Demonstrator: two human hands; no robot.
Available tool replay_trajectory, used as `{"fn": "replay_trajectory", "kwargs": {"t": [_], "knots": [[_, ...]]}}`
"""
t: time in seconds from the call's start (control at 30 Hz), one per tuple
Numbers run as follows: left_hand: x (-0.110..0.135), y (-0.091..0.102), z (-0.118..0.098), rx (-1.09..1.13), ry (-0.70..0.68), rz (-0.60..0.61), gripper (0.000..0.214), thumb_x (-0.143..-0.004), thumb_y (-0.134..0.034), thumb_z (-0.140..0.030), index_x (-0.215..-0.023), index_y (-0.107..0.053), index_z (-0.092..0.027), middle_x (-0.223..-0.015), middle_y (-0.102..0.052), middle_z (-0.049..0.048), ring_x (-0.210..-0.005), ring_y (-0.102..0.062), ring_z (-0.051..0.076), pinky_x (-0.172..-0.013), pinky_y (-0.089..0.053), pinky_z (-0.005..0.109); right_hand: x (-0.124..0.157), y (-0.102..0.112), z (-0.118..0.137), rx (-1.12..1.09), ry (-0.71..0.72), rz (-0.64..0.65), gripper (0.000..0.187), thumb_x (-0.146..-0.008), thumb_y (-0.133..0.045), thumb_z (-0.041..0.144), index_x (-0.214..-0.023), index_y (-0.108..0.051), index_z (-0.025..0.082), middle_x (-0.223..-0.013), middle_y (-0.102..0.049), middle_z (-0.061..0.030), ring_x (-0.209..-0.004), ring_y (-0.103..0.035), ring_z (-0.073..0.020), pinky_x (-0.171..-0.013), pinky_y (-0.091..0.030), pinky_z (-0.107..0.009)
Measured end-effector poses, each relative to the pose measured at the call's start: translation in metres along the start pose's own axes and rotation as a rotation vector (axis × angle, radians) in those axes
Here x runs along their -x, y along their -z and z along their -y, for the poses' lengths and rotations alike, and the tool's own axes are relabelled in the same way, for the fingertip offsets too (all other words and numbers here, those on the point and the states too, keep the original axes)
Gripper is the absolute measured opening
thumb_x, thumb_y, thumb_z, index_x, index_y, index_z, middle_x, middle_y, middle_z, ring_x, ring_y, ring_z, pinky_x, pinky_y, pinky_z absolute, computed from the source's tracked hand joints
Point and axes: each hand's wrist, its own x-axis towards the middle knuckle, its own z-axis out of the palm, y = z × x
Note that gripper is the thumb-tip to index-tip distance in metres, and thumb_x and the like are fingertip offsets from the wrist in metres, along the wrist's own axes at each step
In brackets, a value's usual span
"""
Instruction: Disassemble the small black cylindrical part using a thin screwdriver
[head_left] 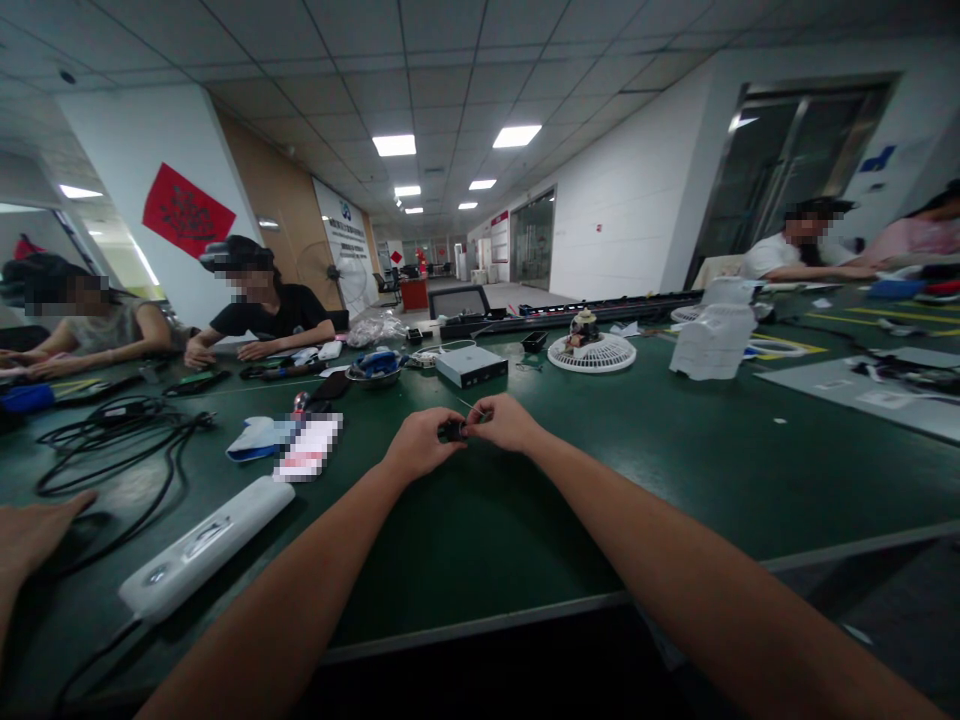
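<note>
Both my arms reach forward over the dark green table (600,470). My left hand (420,444) and my right hand (504,422) meet at the table's middle, fingers pinched together on a small dark part (454,431) held between them. A thin wire or pin sticks up from the part beside my right fingers. The part is too small to name. Just beyond my hands lies a grey flat box (471,365), like a disc drive.
A white power strip (202,547) and black cables (112,440) lie at left, with a co-worker's hand (34,535) at the left edge. A white fan grille (592,352), a white fan housing (714,338) and a metal bowl (373,373) stand farther back. Other people sit around.
</note>
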Motion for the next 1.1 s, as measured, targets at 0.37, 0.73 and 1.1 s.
{"fn": "replay_trajectory", "kwargs": {"t": [0.37, 0.73, 1.1], "knots": [[0.0, 0.001, -0.004, 0.01, -0.077, -0.036, 0.027, -0.072, -0.074, -0.016, -0.098, -0.068, -0.019, -0.096, -0.072, 0.0046, -0.088, -0.067, 0.021, -0.08, -0.052, 0.032, 0.005, -0.004, 0.009, -0.328, -0.272, 0.129, 0.013, -0.072, -0.072, 0.014, -0.078, -0.061, 0.015, -0.054, -0.059, 0.0048, -0.039, -0.05, -0.0066, -0.036, -0.032, -0.016], [-0.001, -0.003, 0.001, -0.046, 0.108, -0.107, 0.024, -0.073, -0.069, -0.016, -0.096, -0.065, -0.02, -0.094, -0.07, 0.0035, -0.084, -0.066, 0.02, -0.075, -0.052, 0.031, 0.0, -0.01, 0.003, -0.197, -0.112, 0.013, 0.015, -0.08, -0.066, 0.023, -0.091, -0.06, 0.015, -0.079, -0.066, -0.0015, -0.049, -0.055, -0.0078, -0.047, -0.043, -0.02], [0.001, -0.002, 0.007, -0.103, 0.164, -0.082, 0.026, -0.069, -0.074, -0.019, -0.092, -0.063, -0.02, -0.093, -0.067, 0.0033, -0.085, -0.063, 0.021, -0.075, -0.05, 0.032, 0.005, 0.005, 0.003, 0.295, 0.149, -0.001, 0.012, -0.076, -0.064, 0.02, -0.084, -0.074, 0.02, -0.08, -0.073, -0.0023, -0.073, -0.064, -0.0156, -0.064, -0.045, -0.024]]}}
